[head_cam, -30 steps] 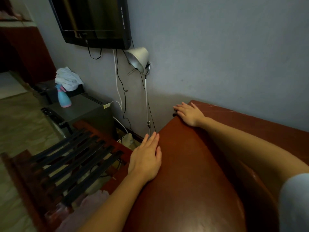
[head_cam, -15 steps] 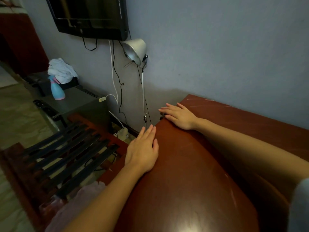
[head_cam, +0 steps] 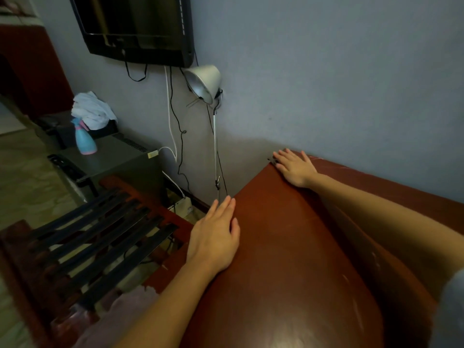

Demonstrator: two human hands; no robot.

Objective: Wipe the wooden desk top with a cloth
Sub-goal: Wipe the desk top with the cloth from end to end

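Observation:
The red-brown wooden desk top (head_cam: 288, 247) fills the lower right of the head view. My left hand (head_cam: 214, 237) lies flat on its left edge, fingers straight and together, holding nothing. My right hand (head_cam: 295, 167) presses flat on the far left corner by the wall, fingers spread. A crumpled white cloth (head_cam: 91, 110) lies far off on a dark box at the left, untouched by either hand. A blue and pink spray bottle (head_cam: 84, 138) stands just in front of the cloth.
A grey cabinet (head_cam: 120, 159) carries the bottle. A clamp lamp (head_cam: 204, 81) and cables hang on the wall left of the desk, under a wall-mounted screen (head_cam: 135, 26). A slatted wooden chair (head_cam: 88, 242) stands beside the desk's left edge.
My right hand slid out toward the desk's far corner edge and back a little. My left hand stayed flat on the left edge. The view shifted slightly.

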